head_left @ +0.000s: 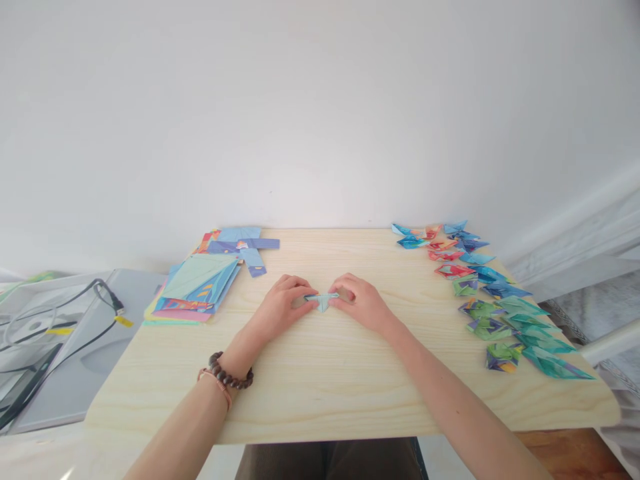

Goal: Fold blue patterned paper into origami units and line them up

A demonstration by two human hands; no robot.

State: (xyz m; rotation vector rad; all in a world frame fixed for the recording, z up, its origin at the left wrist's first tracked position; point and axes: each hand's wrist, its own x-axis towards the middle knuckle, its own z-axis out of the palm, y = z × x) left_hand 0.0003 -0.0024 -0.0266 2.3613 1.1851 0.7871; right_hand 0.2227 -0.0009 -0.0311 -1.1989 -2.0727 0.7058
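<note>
A small piece of folded paper, pale blue-green with darker edges, is held just above the middle of the wooden table. My left hand pinches its left end between thumb and fingers. On the opposite end, the thumb and forefinger of my right hand close in the same way. A narrow bar runs across the paper's top, and a pointed part hangs below it. Finer folds are too small to make out. Dark beads and a thin pinkish band circle my left wrist.
A stack of coloured paper sheets lies on the table's left, with purple-blue paper strips behind it. Several folded paper figures line the right side. Left of the table, a grey box holds cables. A white wall rises behind.
</note>
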